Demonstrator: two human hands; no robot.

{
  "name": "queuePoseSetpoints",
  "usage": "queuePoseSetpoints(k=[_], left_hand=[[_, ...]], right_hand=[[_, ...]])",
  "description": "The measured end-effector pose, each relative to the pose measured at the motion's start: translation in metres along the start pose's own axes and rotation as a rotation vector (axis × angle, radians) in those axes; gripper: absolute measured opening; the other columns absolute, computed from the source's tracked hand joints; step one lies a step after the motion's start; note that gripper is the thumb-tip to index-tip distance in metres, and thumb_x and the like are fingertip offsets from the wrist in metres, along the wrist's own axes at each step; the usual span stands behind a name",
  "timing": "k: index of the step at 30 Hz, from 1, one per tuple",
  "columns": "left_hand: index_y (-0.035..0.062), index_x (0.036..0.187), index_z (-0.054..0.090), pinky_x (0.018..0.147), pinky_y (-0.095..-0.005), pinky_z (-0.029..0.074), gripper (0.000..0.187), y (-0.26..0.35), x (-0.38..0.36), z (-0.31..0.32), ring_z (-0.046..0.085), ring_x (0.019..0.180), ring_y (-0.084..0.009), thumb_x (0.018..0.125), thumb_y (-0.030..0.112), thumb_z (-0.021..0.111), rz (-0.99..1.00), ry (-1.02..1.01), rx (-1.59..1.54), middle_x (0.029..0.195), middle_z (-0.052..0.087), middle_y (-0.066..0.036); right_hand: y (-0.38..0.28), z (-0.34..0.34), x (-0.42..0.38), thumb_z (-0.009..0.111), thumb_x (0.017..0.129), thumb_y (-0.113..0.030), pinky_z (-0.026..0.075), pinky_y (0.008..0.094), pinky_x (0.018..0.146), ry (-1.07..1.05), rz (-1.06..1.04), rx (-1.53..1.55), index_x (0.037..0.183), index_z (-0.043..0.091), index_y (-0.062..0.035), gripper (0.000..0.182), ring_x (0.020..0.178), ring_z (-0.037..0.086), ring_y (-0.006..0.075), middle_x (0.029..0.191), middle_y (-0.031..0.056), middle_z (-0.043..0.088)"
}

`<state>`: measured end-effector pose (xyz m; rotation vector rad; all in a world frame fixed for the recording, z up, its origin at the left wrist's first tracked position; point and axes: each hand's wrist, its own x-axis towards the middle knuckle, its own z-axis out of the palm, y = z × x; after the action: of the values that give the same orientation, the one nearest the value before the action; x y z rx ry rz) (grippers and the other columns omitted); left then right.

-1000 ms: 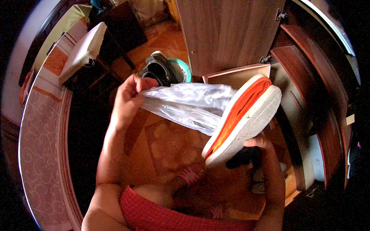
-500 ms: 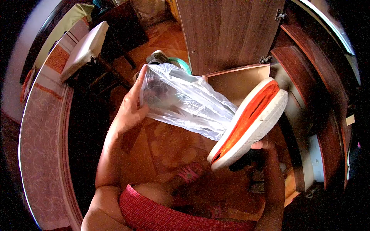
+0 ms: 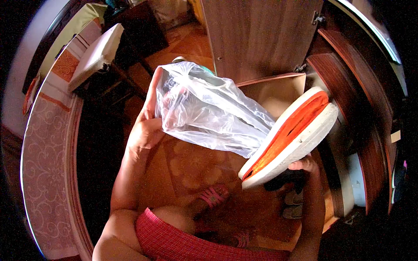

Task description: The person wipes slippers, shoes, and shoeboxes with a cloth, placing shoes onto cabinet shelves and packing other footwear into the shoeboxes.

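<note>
My left hand (image 3: 146, 130) holds a clear plastic bag (image 3: 209, 108) by its left end, with some fingers showing dimly through the film. The bag stretches rightward, narrowing to a bunched end at the shoes. A pair of orange shoes with thick white soles (image 3: 289, 137) is pressed together, soles outward and orange uppers between them. They tilt up to the right, overlapping the bag's right end. Gripping them from below on the right is my right hand (image 3: 305, 164), its fingers partly hidden behind the lower sole.
A brown cabinet door (image 3: 261, 39) stands open at the back, near an open box (image 3: 278, 91). Dark wooden shelf boards (image 3: 344, 82) line the right. More shoes (image 3: 294, 206) lie below my right hand. A stool with a pale cushion (image 3: 98, 56) is at the left.
The shoes have shifted slightly right in my right hand. My left fingers have gone further into the bag, whose left end has spread and risen a little.
</note>
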<state>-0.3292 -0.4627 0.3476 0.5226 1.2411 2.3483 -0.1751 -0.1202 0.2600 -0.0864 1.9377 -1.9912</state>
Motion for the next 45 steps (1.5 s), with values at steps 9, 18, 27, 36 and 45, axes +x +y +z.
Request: queuePoseSetpoints(k=[9, 18, 27, 36, 45], left_hand=[[0.0014, 0.137, 0.009, 0.076, -0.0288, 0.052, 0.090, -0.010, 0.005, -0.012, 0.053, 0.100, -0.0270, 0.053, -0.010, 0.041, 0.004, -0.039, -0.369, 0.132, 0.029, -0.024], [-0.0125, 0.118, 0.037, 0.067, -0.0334, 0.051, 0.060, -0.006, -0.001, -0.054, 0.058, 0.074, -0.0253, 0.063, 0.010, 0.046, 0.025, 0.100, -0.436, 0.093, 0.057, -0.021], [0.0147, 0.130, 0.037, 0.083, -0.0330, 0.046, 0.073, -0.019, -0.022, 0.015, 0.060, 0.088, -0.0250, 0.061, -0.003, 0.050, 0.384, -0.487, 1.301, 0.116, 0.053, -0.011], [0.0121, 0.121, 0.047, 0.044, -0.0232, 0.045, 0.046, -0.067, -0.028, 0.054, 0.053, 0.057, -0.0103, 0.082, 0.037, 0.050, 0.799, -0.799, 1.654, 0.095, 0.057, -0.004], [0.0043, 0.133, 0.027, 0.101, -0.0353, 0.028, 0.080, -0.023, 0.008, 0.044, 0.033, 0.123, -0.0301, 0.057, -0.016, 0.041, 0.443, -0.165, 1.246, 0.131, 0.036, -0.020]], right_hand=[[0.017, 0.019, 0.007, 0.076, 0.057, -0.015, 0.034, 0.0368, 0.096, 0.158, 0.046, 0.089, 0.125, 0.035, -0.0045, 0.080, 0.111, 0.043, 0.0221, 0.118, 0.0099, 0.047], [0.028, 0.031, 0.016, 0.079, 0.054, -0.014, 0.032, 0.0361, 0.098, 0.120, 0.157, 0.165, 0.128, 0.032, -0.0038, 0.088, 0.115, 0.041, 0.0220, 0.121, 0.0094, 0.046], [0.031, 0.026, 0.019, 0.079, 0.055, -0.011, 0.031, 0.0360, 0.099, 0.148, 0.113, 0.272, 0.128, 0.032, -0.0041, 0.087, 0.116, 0.040, 0.0224, 0.123, 0.0098, 0.046], [0.031, 0.024, 0.018, 0.078, 0.060, -0.012, 0.031, 0.0379, 0.100, 0.160, 0.120, -0.016, 0.125, 0.037, -0.0038, 0.077, 0.118, 0.039, 0.0227, 0.126, 0.0106, 0.043], [0.028, 0.024, 0.022, 0.077, 0.060, -0.014, 0.035, 0.0343, 0.096, 0.271, -0.147, 0.037, 0.125, 0.036, 0.0000, 0.078, 0.111, 0.045, 0.0187, 0.120, 0.0102, 0.048]])
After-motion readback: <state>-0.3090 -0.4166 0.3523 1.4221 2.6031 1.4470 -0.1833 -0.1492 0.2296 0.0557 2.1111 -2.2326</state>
